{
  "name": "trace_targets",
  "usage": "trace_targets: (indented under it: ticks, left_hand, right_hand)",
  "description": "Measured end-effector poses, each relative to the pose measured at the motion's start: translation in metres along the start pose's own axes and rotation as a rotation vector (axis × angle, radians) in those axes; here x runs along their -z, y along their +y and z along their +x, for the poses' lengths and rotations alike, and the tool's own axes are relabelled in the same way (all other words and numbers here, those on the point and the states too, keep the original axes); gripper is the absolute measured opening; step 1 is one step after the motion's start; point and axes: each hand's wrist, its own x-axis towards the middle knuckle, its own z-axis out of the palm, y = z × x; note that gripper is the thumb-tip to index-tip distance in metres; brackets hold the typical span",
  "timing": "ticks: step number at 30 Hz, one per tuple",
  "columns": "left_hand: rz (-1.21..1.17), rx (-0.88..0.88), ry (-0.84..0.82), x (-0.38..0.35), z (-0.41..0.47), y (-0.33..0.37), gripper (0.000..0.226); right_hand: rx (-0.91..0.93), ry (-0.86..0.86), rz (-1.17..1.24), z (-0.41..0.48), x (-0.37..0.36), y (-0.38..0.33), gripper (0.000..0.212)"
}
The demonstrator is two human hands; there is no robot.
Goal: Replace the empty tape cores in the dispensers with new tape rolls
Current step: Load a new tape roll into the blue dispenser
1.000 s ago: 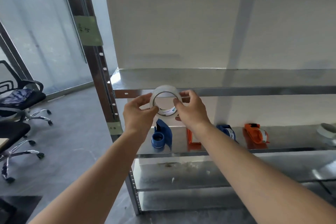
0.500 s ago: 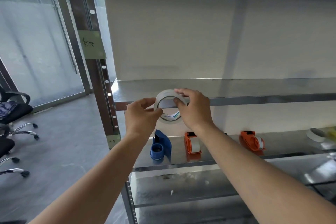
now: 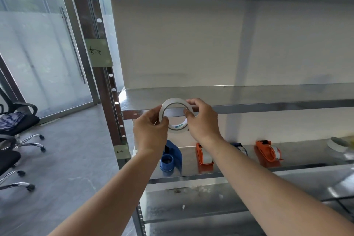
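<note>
Both hands hold a whitish tape roll [image 3: 173, 101] upright in front of the middle shelf's front edge. My left hand [image 3: 150, 134] pinches its left rim, and my right hand [image 3: 203, 120] grips its right rim with the thumb inside the ring. On the lower shelf below stand a blue dispenser [image 3: 170, 159], an orange dispenser [image 3: 204, 156] holding white tape, a second blue dispenser [image 3: 240, 148] mostly hidden behind my right forearm, and another orange dispenser [image 3: 268, 152]. A loose roll [image 3: 337, 143] lies at the far right of that shelf.
The metal shelving rack [image 3: 268, 107] fills the view, with its upright post [image 3: 107, 92] at the left. Office chairs [image 3: 17, 136] stand on the grey floor at the left, before a frosted glass door [image 3: 38, 53].
The view has tilted upward, so the hands and roll sit lower in frame. Both hands have kept hold of the roll throughout.
</note>
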Motion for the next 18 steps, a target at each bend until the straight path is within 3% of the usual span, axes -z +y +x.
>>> trace_targets:
  ticks: [7,11,18]
  left_hand:
    - [0.066,-0.013,-0.033,0.004,0.008,0.01,0.035]
    - [0.115,-0.046,-0.075,0.006,0.011,0.017,0.037]
    - [0.133,-0.089,-0.055,0.008,0.014,0.023,0.027]
  right_hand:
    - [0.078,-0.132,-0.264,0.01,0.012,-0.002,0.02]
    - [0.188,-0.154,-0.278,0.01,0.016,-0.01,0.046]
    - [0.184,-0.077,-0.209,0.011,0.016,-0.014,0.038]
